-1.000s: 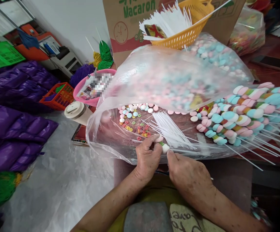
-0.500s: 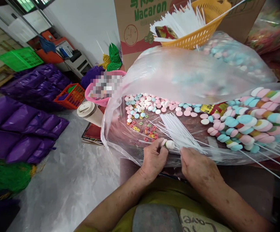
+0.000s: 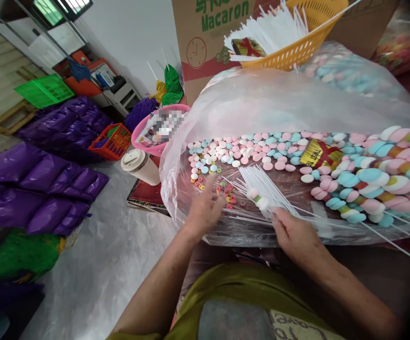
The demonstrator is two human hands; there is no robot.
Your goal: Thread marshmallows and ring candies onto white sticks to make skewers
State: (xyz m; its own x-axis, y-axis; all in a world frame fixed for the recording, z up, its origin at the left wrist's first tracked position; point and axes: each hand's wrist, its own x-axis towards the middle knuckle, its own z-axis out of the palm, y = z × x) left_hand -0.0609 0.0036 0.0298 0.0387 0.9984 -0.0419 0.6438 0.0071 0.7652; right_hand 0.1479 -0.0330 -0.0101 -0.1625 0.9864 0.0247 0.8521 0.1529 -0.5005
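Observation:
My right hand (image 3: pixel 295 231) grips a stick that carries a short stack of pink, green and white candies (image 3: pixel 258 198). Blurred by motion, my left hand (image 3: pixel 205 210) hovers with fingers apart beside the small ring candies (image 3: pixel 229 197), holding nothing. Loose white sticks (image 3: pixel 267 186) lie fanned out just beyond my right hand. Pink, blue and white round candies (image 3: pixel 236 155) are scattered behind them on the plastic. At the right lies a pile of finished twisted candy skewers (image 3: pixel 371 182), their bare sticks pointing right.
Clear plastic sheeting (image 3: pixel 261 104) covers a heap behind the candies. On it rests a yellow basket (image 3: pixel 290 54) of white sticks. To the left stand a lidded cup (image 3: pixel 141 167), a pink basket (image 3: pixel 158 151) and an orange crate (image 3: pixel 115 144). Purple bags (image 3: pixel 38 174) lie farther left.
My left hand has let go of the candy stack and moved left and up toward the small candies. The stacked stick has tilted upward in my right hand. The view has shifted slightly.

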